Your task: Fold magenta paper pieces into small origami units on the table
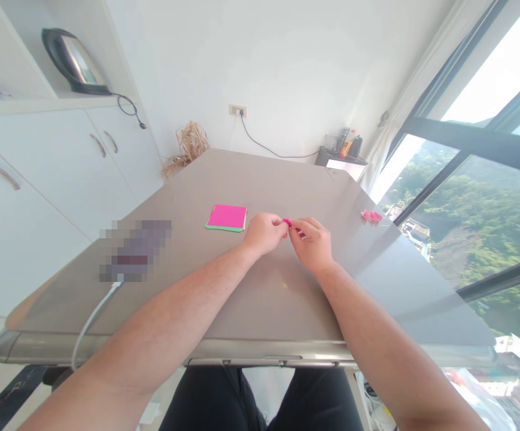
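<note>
Above the middle of a grey table (264, 299), both hands meet over a small pink piece (286, 222), which sits between their fingertips and is largely hidden by them. The left hand (266, 232) is nearly closed, thumb and finger pinching one side; the right hand (312, 239) pinches the other, its remaining fingers loosely curled. At nine o'clock from the hands, just beside the left one, lies a stack of paper (227, 216), pink uppermost with green showing below; at three o'clock, well apart, lie several pink shapes (371, 216). Likely faults: unequal pressure from the two pinches could crease the piece askew, and opposed pulling could tear it, if it is paper as it appears. Being so small, it could also slip should either grip slacken. A leftward swing of the left hand towards nine o'clock might scatter the stack.
</note>
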Motion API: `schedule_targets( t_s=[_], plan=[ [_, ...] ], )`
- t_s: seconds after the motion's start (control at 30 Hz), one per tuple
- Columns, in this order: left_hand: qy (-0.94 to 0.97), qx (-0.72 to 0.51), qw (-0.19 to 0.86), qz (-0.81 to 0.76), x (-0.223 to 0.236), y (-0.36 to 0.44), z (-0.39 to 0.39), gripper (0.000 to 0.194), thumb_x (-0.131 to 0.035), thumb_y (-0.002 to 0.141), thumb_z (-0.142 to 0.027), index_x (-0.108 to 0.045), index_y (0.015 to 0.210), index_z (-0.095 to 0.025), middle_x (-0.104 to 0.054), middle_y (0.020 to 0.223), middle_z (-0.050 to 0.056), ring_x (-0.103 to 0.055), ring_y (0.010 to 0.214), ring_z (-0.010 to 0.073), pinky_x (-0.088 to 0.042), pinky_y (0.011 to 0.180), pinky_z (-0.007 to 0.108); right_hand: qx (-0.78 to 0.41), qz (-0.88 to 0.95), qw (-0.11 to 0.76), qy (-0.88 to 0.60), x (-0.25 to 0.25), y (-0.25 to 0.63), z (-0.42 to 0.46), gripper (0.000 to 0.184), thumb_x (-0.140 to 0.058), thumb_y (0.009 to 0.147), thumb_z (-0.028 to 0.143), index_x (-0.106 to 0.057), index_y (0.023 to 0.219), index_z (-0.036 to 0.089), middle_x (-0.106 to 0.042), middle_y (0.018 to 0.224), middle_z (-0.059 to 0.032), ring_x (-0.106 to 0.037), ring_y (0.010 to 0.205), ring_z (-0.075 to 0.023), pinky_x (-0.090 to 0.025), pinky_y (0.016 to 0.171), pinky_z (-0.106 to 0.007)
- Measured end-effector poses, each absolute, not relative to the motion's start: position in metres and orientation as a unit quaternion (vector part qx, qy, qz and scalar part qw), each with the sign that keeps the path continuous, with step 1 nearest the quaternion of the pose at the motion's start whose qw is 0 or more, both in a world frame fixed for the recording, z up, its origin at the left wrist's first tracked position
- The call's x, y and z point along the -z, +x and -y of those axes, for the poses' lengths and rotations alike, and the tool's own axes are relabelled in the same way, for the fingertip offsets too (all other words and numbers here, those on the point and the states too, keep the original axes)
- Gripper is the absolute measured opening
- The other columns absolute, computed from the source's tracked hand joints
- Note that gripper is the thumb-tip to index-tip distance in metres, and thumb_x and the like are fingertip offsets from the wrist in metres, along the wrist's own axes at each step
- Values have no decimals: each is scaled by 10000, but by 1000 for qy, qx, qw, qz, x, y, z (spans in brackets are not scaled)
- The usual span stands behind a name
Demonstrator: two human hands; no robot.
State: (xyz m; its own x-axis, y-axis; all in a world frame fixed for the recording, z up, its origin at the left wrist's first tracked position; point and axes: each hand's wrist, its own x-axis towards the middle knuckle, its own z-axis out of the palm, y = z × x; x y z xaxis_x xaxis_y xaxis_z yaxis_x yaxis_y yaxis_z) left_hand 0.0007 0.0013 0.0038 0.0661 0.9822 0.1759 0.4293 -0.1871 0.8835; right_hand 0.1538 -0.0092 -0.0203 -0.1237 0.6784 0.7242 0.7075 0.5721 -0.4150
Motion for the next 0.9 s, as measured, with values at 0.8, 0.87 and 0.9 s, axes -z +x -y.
schedule_targets(
  t_s=[0.8,0.87,0.9],
  plan=[
    [635,-442,433,-463,-9,-1,0,237,-578,796,-322,-680,661,-155,-676,659,39,-564,582,123,-448,563,251,46,796,450,-402,14,165,6,293,-486,989,272,-774,941,249,-723,916,-72,-652,832,-164,-518,774,-284],
    [623,-448,451,-457,-9,-1,0,253,-598,800,-349,-680,663,-152,-675,661,43,-563,585,125,-445,553,252,52,801,449,-392,14,165,5,303,-478,988,261,-773,919,248,-722,900,-69,-649,822,-164,-519,761,-284],
    [616,-452,456,-456,-9,0,0,275,-612,803,-375,-677,659,-150,-670,654,45,-561,582,126,-441,545,253,54,804,451,-384,15,165,4,306,-477,986,252,-773,907,247,-721,891,-69,-649,820,-164,-520,756,-286]
  ],
)
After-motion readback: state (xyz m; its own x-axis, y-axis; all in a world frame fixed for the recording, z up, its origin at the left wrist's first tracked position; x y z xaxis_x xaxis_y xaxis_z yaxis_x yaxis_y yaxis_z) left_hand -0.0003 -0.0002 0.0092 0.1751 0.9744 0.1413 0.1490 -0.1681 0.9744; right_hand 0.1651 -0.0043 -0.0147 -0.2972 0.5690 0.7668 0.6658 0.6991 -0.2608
